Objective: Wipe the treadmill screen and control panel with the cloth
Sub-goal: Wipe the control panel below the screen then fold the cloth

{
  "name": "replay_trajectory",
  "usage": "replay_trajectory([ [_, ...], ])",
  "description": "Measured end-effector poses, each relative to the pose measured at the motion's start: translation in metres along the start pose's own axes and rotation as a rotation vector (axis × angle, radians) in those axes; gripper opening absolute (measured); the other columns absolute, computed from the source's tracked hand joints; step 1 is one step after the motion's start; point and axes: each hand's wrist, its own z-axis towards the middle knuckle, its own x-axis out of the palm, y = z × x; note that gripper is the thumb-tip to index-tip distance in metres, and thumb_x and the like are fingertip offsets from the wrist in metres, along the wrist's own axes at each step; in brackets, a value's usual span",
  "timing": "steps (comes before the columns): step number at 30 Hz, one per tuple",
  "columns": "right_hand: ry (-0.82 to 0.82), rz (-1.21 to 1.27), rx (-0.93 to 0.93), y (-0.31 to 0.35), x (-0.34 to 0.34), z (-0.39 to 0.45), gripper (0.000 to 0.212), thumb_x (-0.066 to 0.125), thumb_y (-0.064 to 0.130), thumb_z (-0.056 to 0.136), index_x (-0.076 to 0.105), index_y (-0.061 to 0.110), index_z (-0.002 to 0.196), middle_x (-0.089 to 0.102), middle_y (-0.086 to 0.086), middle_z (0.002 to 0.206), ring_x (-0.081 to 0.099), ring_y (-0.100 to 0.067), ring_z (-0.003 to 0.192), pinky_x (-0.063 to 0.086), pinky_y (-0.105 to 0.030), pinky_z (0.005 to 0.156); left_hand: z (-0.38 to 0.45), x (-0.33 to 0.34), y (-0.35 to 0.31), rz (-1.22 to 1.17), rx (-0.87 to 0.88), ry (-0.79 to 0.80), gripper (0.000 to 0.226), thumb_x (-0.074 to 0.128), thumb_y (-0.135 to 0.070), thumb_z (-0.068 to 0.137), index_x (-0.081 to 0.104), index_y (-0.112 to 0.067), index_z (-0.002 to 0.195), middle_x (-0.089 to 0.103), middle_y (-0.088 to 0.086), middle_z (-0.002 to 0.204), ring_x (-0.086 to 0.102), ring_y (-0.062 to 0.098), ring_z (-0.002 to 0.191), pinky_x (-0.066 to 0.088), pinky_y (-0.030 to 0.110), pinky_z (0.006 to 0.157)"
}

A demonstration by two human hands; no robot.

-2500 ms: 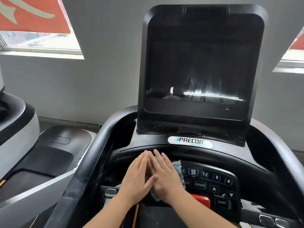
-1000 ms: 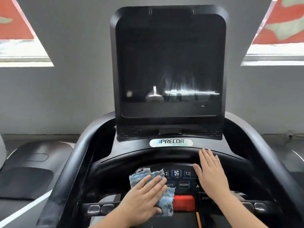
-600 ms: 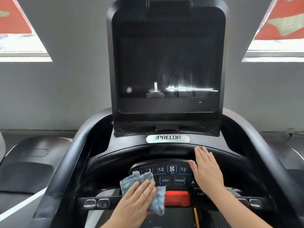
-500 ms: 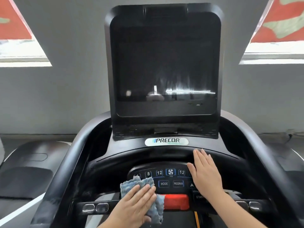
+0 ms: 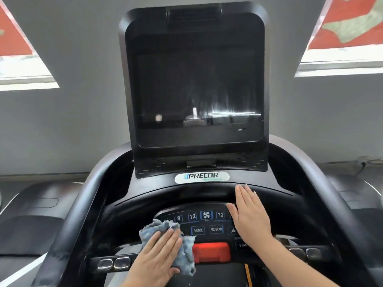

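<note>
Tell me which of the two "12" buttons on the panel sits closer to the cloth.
The left "12" button, just left of the fan button. The cloth under the left hand lies below and left of it; the other "12" sits beside the right hand.

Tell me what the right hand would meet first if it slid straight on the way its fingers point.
The right hand lies flat, fingers pointing up the console. Straight ahead it would probably first meet the raised ledge carrying the Precor badge, then the screen housing. Depth is unclear.
</note>
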Motion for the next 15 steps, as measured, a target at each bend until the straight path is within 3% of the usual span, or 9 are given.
replay_trajectory([
  [5,0.015,0.033,0.0,-0.001,0.004,-0.001,0.076,0.009,0.054,0.106,0.048,-0.001,0.142,0.052,-0.015,0.146,0.043,-0.029,0.14,0.029,-0.044,0.114,0.04,-0.01,0.016,-0.04,0.133,0.017,0.08,0.034,-0.062,0.098,0.027,-0.006,0.155,0.043,0.011,0.154,0.026,0.028,0.15,0.011,0.046,0.124],
  [8,0.009,0.046,-0.012,-0.001,0.005,0.0,0.077,0.01,0.054,0.105,0.049,-0.001,0.142,0.052,-0.015,0.145,0.043,-0.029,0.14,0.031,-0.044,0.114,0.087,-0.023,0.024,-0.059,0.051,0.019,0.075,0.038,-0.057,0.098,0.032,-0.005,0.151,0.033,0.013,0.159,0.026,0.028,0.149,0.016,0.048,0.121],
  [11,0.04,0.052,-0.021,-0.002,0.005,0.0,0.079,0.008,0.055,0.105,0.049,-0.001,0.141,0.053,-0.014,0.145,0.044,-0.027,0.139,0.025,-0.04,0.115,0.094,-0.025,0.02,-0.114,-0.087,0.068,0.073,0.038,-0.056,0.1,0.031,-0.007,0.154,0.027,0.011,0.163,0.022,0.028,0.152,0.018,0.049,0.121],
  [13,0.066,0.069,-0.023,-0.002,0.0,0.001,0.083,0.003,0.059,0.103,0.045,0.001,0.145,0.048,-0.011,0.149,0.04,-0.023,0.142,0.018,-0.035,0.118,0.073,-0.021,0.012,-0.135,-0.088,0.078,0.071,0.036,-0.053,0.101,0.031,-0.007,0.155,0.03,0.01,0.162,0.018,0.028,0.153,0.016,0.048,0.122],
  [15,-0.004,0.133,-0.069,-0.005,-0.005,0.0,0.097,-0.014,0.07,0.092,0.025,0.005,0.153,0.026,-0.002,0.16,0.019,-0.012,0.148,0.003,-0.023,0.121,0.044,-0.012,0.006,-0.096,-0.024,0.065,0.07,0.033,-0.051,0.102,0.028,-0.007,0.156,0.039,0.009,0.158,0.018,0.029,0.153,0.015,0.048,0.122],
])
